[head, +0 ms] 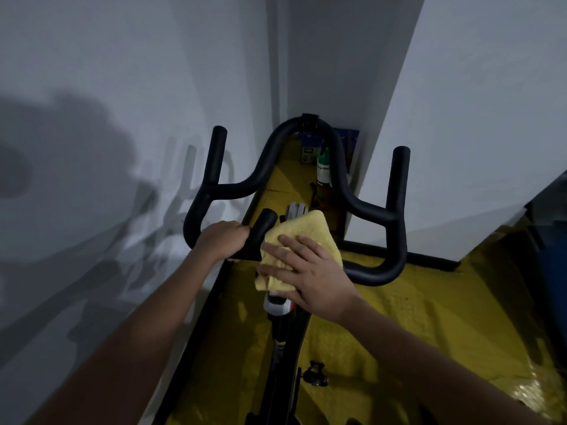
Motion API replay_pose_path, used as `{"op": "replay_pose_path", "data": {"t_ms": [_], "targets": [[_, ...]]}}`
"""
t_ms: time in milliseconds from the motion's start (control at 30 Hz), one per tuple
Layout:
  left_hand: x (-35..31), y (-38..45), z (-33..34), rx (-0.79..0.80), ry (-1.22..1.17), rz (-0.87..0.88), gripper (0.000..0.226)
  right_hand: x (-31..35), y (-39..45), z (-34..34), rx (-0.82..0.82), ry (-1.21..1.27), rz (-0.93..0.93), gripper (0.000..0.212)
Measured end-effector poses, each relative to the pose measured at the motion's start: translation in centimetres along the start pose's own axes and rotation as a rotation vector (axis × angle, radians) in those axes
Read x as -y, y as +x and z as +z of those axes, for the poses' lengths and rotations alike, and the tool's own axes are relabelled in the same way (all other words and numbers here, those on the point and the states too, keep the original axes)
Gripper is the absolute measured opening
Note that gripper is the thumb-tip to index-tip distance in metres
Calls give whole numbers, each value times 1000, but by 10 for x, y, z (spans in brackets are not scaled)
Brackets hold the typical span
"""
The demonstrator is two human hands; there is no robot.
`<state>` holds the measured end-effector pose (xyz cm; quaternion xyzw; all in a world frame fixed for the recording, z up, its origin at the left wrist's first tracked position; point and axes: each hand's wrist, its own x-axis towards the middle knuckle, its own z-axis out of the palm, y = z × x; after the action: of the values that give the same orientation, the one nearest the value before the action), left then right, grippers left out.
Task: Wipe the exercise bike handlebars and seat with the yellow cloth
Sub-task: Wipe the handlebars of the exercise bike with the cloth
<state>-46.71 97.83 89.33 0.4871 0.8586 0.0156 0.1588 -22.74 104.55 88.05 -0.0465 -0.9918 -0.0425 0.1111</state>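
Black padded handlebars (362, 207) of an exercise bike, multi-grip, over a yellow floor (399, 317). Head view: left hand (222, 240) curled round the near left grip. Right hand (306, 271), fingers flat and spread, presses the yellow cloth (310, 233) onto the handlebars' centre. Green bottle (323, 167) standing beyond, near the white wall (475, 133).

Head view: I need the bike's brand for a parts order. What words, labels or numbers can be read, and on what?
None can be read.
Bottle behind the handlebars: white label with dark print, too blurred.
Blue box by the wall: print too small.
Bike's grey part below the cloth: no legible marking.
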Motion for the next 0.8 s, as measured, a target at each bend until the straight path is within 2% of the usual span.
{"op": "replay_pose_path", "data": {"t_ms": [133, 267, 333, 467, 567, 667, 733, 800], "targets": [[-3, -4, -1, 13, 144, 89, 14, -14, -9, -3, 40, -53, -141, 52], [-3, -3, -2, 20, 221, 88, 25, -5, -10, 2, 118, -134, -247, 61], [-2, -2, 0, 8, 199, 80, 20, -4, -8, 3, 106, -123, -252, 53], [-1, -3, 1, -53, 118, 64, 17, -4, -7, -1, 63, -58, -194, 46], [0, -4, 4, -74, 30, 27, 34, 0, -6, 1, 27, -25, -147, 52], [-2, -5, 6, -109, -172, -83, 47, 2, 2, 1, -51, 14, 18, 51], [-4, -10, 2, -139, -91, -104, 43, 6, 10, -1, -96, 52, 123, 49], [-5, -15, 4, -165, -8, -35, 30, 12, 17, -4, -106, 75, 221, 49]]}}
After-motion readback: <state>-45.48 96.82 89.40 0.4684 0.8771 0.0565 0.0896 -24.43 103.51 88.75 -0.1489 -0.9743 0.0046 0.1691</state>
